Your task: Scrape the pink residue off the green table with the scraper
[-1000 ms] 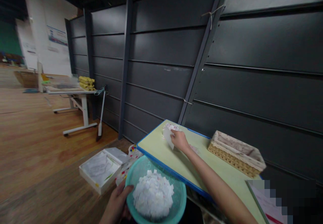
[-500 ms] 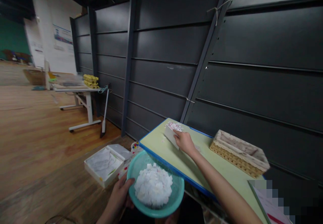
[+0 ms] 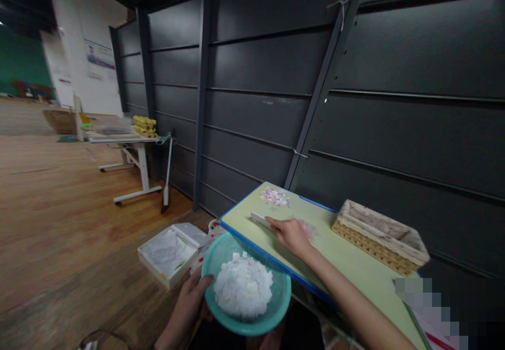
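Note:
My left hand grips the left rim of a teal plastic colander, its thumb over the edge. A heap of small white pieces, perhaps cut paper, fills the colander's middle. Over the table, my right hand is closed on a thin white flat card, seen nearly edge-on. Beyond the card, a small pile of pink and white bits lies near the table's far left corner. A pinkish patch shows just behind the right hand; its make-up is unclear.
The pale yellow table has a blue edge. On it stands a lined wicker basket, with a partly pixelated sheet nearer me. An open white box sits on the floor at left. Dark metal panels rise behind.
My right hand has drawn the white card back from the pink and white pile, which is now uncovered, and tilted it flatter. My left hand still holds the colander. The view has shifted slightly.

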`<state>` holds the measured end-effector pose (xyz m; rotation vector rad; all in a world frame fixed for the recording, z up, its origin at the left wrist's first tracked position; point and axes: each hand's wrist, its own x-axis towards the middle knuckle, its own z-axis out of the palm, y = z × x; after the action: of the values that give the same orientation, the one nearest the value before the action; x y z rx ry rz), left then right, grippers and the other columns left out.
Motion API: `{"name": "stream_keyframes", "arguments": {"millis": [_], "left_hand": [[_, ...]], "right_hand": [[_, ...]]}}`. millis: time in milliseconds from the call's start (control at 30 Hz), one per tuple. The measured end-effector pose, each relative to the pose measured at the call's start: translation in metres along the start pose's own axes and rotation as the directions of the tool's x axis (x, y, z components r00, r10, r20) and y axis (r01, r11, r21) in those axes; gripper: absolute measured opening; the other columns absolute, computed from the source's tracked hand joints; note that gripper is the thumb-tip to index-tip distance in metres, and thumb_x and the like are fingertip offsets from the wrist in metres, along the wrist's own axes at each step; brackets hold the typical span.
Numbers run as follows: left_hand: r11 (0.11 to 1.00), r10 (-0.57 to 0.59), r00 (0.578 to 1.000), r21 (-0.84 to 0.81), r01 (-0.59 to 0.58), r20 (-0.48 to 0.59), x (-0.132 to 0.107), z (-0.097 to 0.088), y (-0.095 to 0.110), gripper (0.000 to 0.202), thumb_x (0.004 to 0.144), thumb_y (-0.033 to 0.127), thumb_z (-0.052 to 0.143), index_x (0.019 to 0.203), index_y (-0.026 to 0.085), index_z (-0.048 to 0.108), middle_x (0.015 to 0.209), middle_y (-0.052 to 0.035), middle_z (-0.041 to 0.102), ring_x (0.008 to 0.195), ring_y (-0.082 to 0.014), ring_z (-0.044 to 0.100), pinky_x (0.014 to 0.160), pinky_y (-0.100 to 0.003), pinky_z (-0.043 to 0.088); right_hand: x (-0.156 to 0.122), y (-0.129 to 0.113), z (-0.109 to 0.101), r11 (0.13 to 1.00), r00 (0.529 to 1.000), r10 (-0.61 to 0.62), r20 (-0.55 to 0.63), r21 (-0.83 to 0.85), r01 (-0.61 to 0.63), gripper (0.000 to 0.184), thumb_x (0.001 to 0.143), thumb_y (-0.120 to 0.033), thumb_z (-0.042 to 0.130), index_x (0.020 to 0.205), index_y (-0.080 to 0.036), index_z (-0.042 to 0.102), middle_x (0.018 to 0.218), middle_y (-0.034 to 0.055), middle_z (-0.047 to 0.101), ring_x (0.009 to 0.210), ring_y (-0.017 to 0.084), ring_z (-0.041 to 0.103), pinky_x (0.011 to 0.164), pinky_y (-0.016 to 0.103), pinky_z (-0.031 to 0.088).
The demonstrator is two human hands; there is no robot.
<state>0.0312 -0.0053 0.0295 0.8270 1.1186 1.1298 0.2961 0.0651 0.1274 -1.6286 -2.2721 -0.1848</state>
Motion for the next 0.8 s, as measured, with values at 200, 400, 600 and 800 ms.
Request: {"name": "stream_keyframes", "arguments": {"millis": [200, 400, 600, 800], "left_hand": [[0.996, 0.067, 0.998, 0.052, -0.066, -0.016, -0.007, 0.005, 0.005, 0.061, 0.070, 0.044, 0.063, 0.117, 0.007, 0.051, 0.031, 0.0079, 0.049, 0.026, -0.0084, 0.039, 0.028, -0.017, 0.028], [0.998, 0.043, 0.999, 0.050, -0.043, -0.017, -0.013, 0.010, 0.012, 0.057, 0.076, 0.037, 0.056, 0.124, 0.009, 0.047, 0.032, 0.0088, 0.048, 0.027, -0.0078, 0.038, 0.029, -0.016, 0.029], [0.999, 0.008, 1.000, 0.033, -0.008, -0.015, -0.008, 0.008, 0.008, 0.067, 0.069, 0.043, 0.061, 0.125, 0.010, 0.046, 0.032, 0.0081, 0.049, 0.026, -0.0093, 0.039, 0.028, -0.017, 0.027], [1.000, -0.019, 0.997, 0.024, 0.021, -0.069, -0.005, 0.005, 0.004, 0.075, 0.060, 0.050, 0.067, 0.122, 0.011, 0.050, 0.031, 0.0078, 0.048, 0.026, -0.0102, 0.039, 0.028, -0.019, 0.027]], "right_hand": [[-0.011, 0.000, -0.003, 0.998, 0.998, -0.020, -0.059, 0.065, 0.023, 0.041, 0.083, -0.014, 0.046, 0.117, -0.020, 0.066, 0.088, 0.0101, 0.074, 0.068, 0.019, 0.069, 0.066, 0.025, 0.048], [-0.034, -0.004, -0.002, 0.969, 0.985, -0.167, -0.045, 0.177, 0.172, 0.046, 0.080, -0.009, 0.044, 0.121, -0.021, 0.063, 0.098, 0.0072, 0.073, 0.081, 0.018, 0.069, 0.073, 0.024, 0.050], [-0.057, -0.014, -0.010, 0.917, 0.966, -0.245, -0.087, 0.303, 0.260, 0.039, 0.085, -0.014, 0.047, 0.119, -0.023, 0.065, 0.095, 0.0052, 0.074, 0.078, 0.016, 0.069, 0.071, 0.022, 0.050], [-0.022, 0.025, -0.024, 0.971, 0.970, 0.054, -0.239, 0.240, 0.005, 0.036, 0.084, -0.022, 0.049, 0.116, -0.023, 0.066, 0.095, 0.0065, 0.074, 0.077, 0.020, 0.069, 0.071, 0.027, 0.050]]}}
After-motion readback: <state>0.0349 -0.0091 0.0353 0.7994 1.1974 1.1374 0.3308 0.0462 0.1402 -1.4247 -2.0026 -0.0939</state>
